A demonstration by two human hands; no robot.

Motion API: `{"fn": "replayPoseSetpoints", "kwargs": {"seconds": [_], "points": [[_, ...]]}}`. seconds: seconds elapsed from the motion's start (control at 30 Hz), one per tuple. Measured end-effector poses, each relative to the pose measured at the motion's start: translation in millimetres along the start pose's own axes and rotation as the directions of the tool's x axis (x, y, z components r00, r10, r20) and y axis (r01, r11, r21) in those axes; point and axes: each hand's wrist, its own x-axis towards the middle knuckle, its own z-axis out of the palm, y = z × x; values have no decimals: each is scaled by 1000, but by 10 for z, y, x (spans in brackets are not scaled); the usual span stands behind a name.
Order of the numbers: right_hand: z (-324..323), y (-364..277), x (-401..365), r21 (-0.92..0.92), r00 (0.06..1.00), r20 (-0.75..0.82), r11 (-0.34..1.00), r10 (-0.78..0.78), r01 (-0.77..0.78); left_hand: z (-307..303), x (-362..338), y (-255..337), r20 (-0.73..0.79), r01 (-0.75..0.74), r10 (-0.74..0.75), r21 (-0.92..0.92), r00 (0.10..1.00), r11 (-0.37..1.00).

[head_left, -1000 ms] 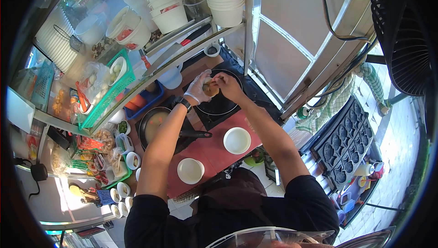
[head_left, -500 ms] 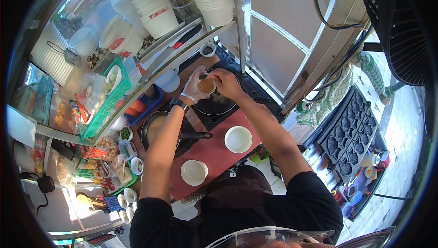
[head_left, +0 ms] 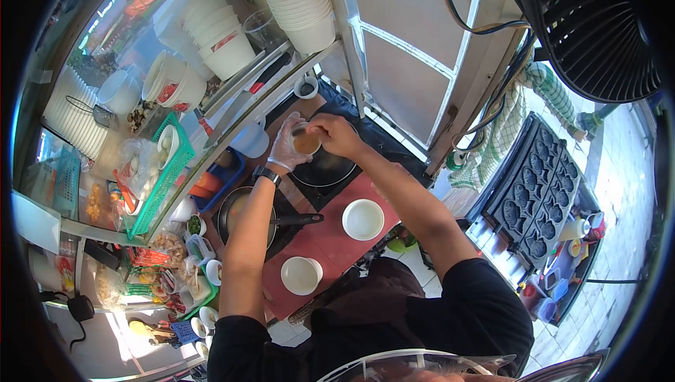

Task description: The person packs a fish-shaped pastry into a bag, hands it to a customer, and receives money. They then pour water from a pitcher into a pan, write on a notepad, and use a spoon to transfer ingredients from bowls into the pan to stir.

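Cradling small round cup [head_left: 306,143], gloved fingers [head_left: 292,129]

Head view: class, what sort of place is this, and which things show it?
Most likely a street food stall: stacked bowls on a shelf, a pan of liquid, and a fish-shaped mould tray. The gloved left hand holds a small cup.

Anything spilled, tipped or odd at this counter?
Nothing stands out. The small cup of brown liquid is held in the gloved left hand, right hand at its rim; both white bowls stand upright on the red counter, no spills visible.
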Motion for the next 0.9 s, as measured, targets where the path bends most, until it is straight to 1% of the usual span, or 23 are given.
{"fn": "replayPoseSetpoints", "kwargs": {"seconds": [0.03,0.1,0.13,0.17,0.2,0.23,0.27,0.3,0.33,0.4,0.43,0.5,0.53,0.6,0.63,0.7,0.73,0.77,0.8,0.83,0.9], "points": [[15,14,6,1,1000,-3,1000,0,0,2,-5,19,-8,4,-4,-17,1000,1000],[52,28,3,64,993,74,995,-87,82,-19,22,-36,-5,-5,5,5,1000,1000],[37,36,3,64,994,71,995,-87,83,-30,33,-87,-7,-17,17,26,1000,1000],[-1,50,3,86,991,107,993,-84,75,-36,11,-132,-9,-19,19,26,1000,999],[-30,45,15,107,986,145,992,-82,67,-28,-16,-60,-12,2,-2,-8,1000,1000],[-34,39,33,107,985,148,992,-84,69,-14,-31,9,-14,24,-24,-41,1000,999],[-29,31,48,127,996,84,992,-11,0,-3,-14,73,-16,25,-25,-40,1000,999],[-14,29,49,152,998,20,986,65,-68,-2,-2,78,-22,21,-20,21,1000,1000],[-6,23,36,154,998,21,986,65,-67,-4,2,86,-26,16,-14,83,1000,996],[-22,23,23,73,978,199,996,-58,45,-11,-17,121,-15,19,-18,66,1000,998],[-36,37,48,72,976,206,996,-66,52,-9,-8,138,-6,20,-19,46,1000,999],[-29,73,37,142,994,26,984,107,-110,14,-3,152,-22,0,1,39,1000,999],[-22,98,22,144,994,28,984,106,-109,19,-7,159,-27,-21,22,34,999,999],[-16,98,22,168,983,167,980,79,-108,17,-25,201,-21,-19,20,37,1000,999],[-22,75,36,168,983,168,980,76,-104,11,-16,237,-15,-20,20,36,1000,999],[-39,56,29,144,990,44,979,136,-141,25,4,242,-26,-27,28,39,999,999],[-33,58,16,145,990,45,979,136,-141,27,-3,226,-30,-31,32,44,999,999],[-26,59,20,174,991,98,978,95,-111,20,-8,213,-32,-32,33,46,999,998],[-24,50,37,204,988,148,976,51,-81,19,-4,246,-30,-30,34,106,999,994],[-27,42,53,205,987,151,976,47,-77,12,2,297,-30,-28,33,165,999,986],[-34,37,48,-15,998,-45,999,-32,31,27,18,260,-48,-26,34,143,998,989]]}}
